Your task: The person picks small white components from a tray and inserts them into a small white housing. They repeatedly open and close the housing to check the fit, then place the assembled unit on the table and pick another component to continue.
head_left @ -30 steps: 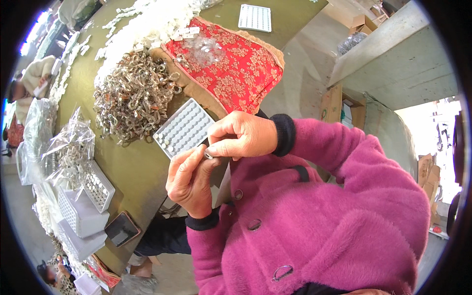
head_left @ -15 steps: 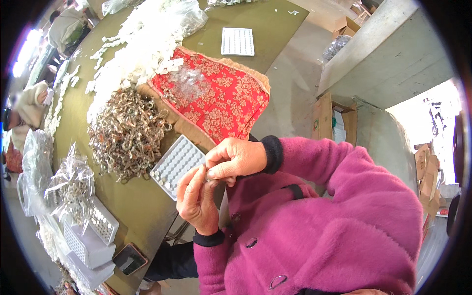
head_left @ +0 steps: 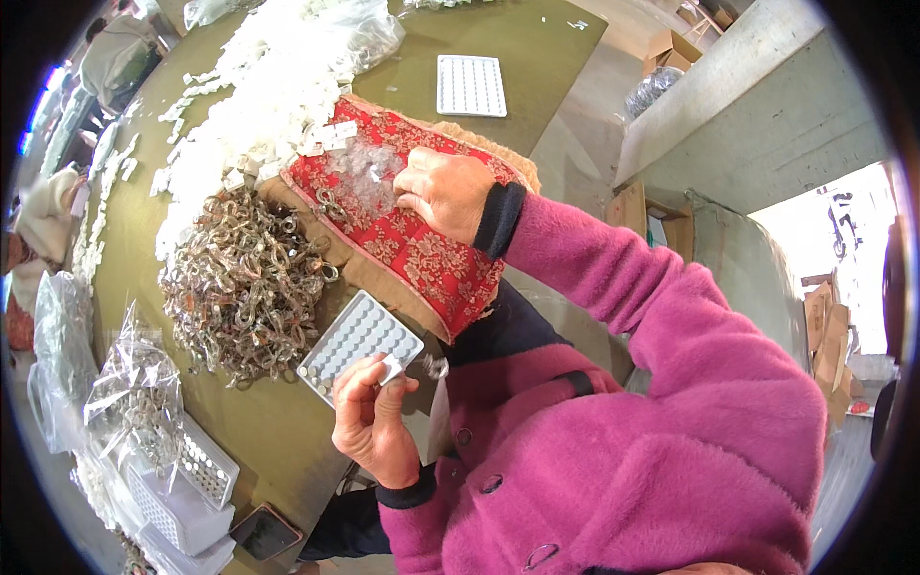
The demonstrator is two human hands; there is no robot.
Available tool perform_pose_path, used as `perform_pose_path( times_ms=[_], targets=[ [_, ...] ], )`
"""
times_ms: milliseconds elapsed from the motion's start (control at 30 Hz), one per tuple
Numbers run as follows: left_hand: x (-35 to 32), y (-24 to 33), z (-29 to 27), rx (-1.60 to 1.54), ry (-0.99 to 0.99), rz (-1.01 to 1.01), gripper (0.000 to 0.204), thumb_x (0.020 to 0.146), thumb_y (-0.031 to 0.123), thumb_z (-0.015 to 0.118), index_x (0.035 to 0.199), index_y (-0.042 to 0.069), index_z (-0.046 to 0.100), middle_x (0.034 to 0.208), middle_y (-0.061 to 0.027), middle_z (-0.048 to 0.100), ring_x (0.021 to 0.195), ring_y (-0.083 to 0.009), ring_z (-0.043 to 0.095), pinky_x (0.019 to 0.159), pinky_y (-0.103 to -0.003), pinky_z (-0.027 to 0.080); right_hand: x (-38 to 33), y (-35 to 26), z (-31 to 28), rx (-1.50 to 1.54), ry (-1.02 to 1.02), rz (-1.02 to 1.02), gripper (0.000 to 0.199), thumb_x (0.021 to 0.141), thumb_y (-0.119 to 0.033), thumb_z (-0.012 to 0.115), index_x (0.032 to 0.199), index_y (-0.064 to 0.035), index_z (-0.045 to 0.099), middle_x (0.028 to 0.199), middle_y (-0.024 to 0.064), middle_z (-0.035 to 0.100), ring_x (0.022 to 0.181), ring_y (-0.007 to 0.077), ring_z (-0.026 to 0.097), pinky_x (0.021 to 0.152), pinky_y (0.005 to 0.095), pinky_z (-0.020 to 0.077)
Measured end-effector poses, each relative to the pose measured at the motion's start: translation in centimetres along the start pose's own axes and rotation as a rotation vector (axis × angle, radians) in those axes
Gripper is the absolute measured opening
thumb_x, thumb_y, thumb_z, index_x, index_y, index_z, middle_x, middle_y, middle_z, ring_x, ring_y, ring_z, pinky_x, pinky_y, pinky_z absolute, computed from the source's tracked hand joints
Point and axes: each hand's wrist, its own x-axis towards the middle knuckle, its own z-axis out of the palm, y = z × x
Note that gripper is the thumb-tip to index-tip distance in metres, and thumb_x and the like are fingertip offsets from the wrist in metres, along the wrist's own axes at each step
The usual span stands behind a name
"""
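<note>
My left hand [head_left: 376,426] pinches a small white tag [head_left: 392,369] between thumb and fingers, over the near edge of a white tray with round wells [head_left: 366,331]. A small shiny clear piece [head_left: 436,366] hangs just right of the tag; whether they are joined is unclear. Several round pieces sit in the tray's lower-left wells. My right hand [head_left: 446,195] rests over a red cloth with gold flowers [head_left: 450,268], its fingers curled in beside a scatter of small clear plastic pieces [head_left: 369,168]. Its fingertips are partly hidden, so what they hold does not show.
A heap of shiny metal-and-clear loops [head_left: 244,283] lies left of the tray. White tags [head_left: 278,91] pile up beyond it. Another white tray [head_left: 471,86] lies at the back. Near left are a plastic bag [head_left: 139,393], stacked trays [head_left: 182,508] and a phone [head_left: 266,533].
My hands were together above the tray and have parted. The right has moved up and away onto the red cloth; the left stays near the tray, now showing the white tag.
</note>
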Motion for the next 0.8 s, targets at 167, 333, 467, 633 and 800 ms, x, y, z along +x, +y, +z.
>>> perform_pose_path(
  times_ms=[167,333,467,633,800],
  targets=[
    [0.2,0.0,-0.2,-0.052,-0.014,-0.043,0.022,0.091,-0.011,0.069,0.112,-0.004,0.069,0.122,-0.0159,0.063,0.089,-0.021,0.068,0.075,-0.033,0.062,-0.8,0.3,0.1,0.154,0.141,-0.06,0.009,0.089,-0.016,0.073,0.095,-0.0076,0.073,0.093,0.0101,0.066,0.089,0.0311,0.066,0.076,0.0427,0.0541],
    [-0.2,0.3,-0.1,-0.086,-0.011,-0.065,0.02,0.091,-0.009,0.07,0.11,-0.004,0.069,0.12,-0.0151,0.064,0.084,-0.0204,0.068,0.074,-0.033,0.061,-2.0,-1.2,-0.3,0.249,0.107,-0.069,0.006,0.089,-0.015,0.07,0.089,-0.01,0.072,0.091,0.0094,0.066,0.089,0.0309,0.067,0.075,0.0433,0.0542],
    [-0.7,0.4,-0.5,-0.14,0.025,-0.07,0.019,0.091,-0.008,0.07,0.109,-0.003,0.067,0.117,-0.0142,0.064,0.084,-0.0197,0.068,0.073,-0.032,0.06,-2.3,-2.1,-0.7,0.3,0.07,-0.037,0.009,0.086,-0.018,0.076,0.088,-0.0103,0.072,0.088,0.0086,0.066,0.087,0.0305,0.067,0.076,0.0428,0.0536],
    [-1.3,0.7,-1.2,-0.163,0.032,-0.102,0.021,0.093,-0.008,0.069,0.112,-0.002,0.064,0.117,-0.0124,0.064,0.086,-0.0186,0.068,0.077,-0.03,0.059,-2.5,-2.4,-0.6,0.338,0.122,-0.064,0.009,0.085,-0.017,0.077,0.089,-0.0095,0.074,0.089,0.0092,0.068,0.087,0.0309,0.067,0.076,0.0427,0.0538],
    [-1.8,1.3,-0.8,-0.217,0.073,-0.112,0.023,0.094,-0.006,0.069,0.116,-0.003,0.061,0.115,-0.013,0.065,0.097,-0.0223,0.069,0.087,-0.035,0.06,-3.1,-3.5,-1.0,0.359,0.076,0.036,0.009,0.088,-0.017,0.074,0.09,-0.0081,0.074,0.089,0.0118,0.071,0.086,0.0314,0.069,0.077,0.043,0.0544]
  ],
)
